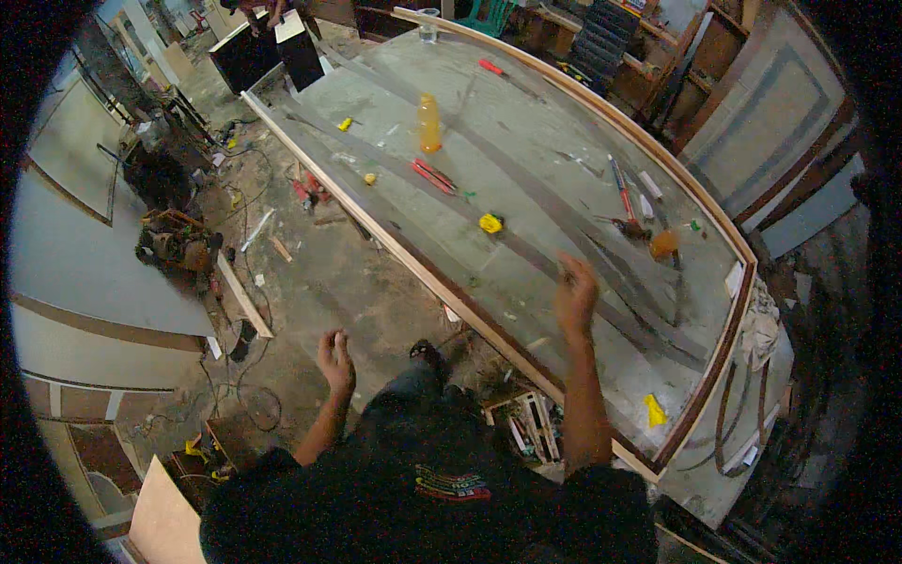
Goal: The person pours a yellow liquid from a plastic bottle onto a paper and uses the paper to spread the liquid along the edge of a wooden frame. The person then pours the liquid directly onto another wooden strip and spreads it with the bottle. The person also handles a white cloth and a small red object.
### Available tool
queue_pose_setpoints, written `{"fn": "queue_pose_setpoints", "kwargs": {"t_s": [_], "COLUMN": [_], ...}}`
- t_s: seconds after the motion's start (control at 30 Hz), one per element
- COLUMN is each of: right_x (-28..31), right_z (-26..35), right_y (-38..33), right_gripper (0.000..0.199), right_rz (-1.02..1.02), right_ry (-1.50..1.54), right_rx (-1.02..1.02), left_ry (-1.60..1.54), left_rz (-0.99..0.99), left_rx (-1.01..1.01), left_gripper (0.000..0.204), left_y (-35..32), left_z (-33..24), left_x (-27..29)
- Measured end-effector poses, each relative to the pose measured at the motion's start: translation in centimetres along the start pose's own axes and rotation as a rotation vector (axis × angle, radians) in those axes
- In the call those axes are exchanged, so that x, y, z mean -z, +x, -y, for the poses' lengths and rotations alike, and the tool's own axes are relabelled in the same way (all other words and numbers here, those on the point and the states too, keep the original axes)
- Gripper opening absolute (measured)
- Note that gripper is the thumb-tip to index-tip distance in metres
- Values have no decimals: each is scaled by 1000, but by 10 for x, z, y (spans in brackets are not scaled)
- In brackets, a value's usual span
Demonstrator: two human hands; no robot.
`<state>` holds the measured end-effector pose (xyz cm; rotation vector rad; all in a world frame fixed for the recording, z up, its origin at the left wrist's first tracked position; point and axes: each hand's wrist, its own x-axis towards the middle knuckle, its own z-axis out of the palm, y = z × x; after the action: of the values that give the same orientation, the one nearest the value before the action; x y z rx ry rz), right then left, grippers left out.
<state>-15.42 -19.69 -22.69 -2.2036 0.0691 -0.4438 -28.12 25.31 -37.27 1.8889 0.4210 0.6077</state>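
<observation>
**Hands free above counter**

Currently both hands empty: right hand open over the counter, left hand loosely curled above floor. Nearest item: yellow tape measure, at 11 o'clock from right hand, apart. Likely light, rigid; grip across its body.

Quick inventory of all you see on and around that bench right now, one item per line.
workbench: one, grey top, wood-edged, centre to right
bottle: one, orange, upright, far part of bench
tape measure: one, yellow, mid bench
red-handled tools: several, scattered on bench
glass: one, clear, far bench end
panels: several, grey, on floor at left
cloth: one, pale, bench's right corner
left hand: empty, over floor
right hand: empty, over bench
</observation>
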Motion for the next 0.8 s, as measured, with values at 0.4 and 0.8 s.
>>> {"fn": "queue_pose_setpoints", "kwargs": {"t_s": [0.4, 0.8], "right_x": [-267, -338], "right_z": [193, 124], "right_y": [298, 301], "right_gripper": [54, 53], "right_rz": [-74, -41], "right_ry": [-516, -512], "right_rx": [635, 533], "left_ry": [171, -80], "left_rz": [533, 303], "left_rx": [1129, 962], "left_gripper": [40, 42], "left_y": [-37, 186], "left_z": [256, 293], "left_x": [151, 135]}}
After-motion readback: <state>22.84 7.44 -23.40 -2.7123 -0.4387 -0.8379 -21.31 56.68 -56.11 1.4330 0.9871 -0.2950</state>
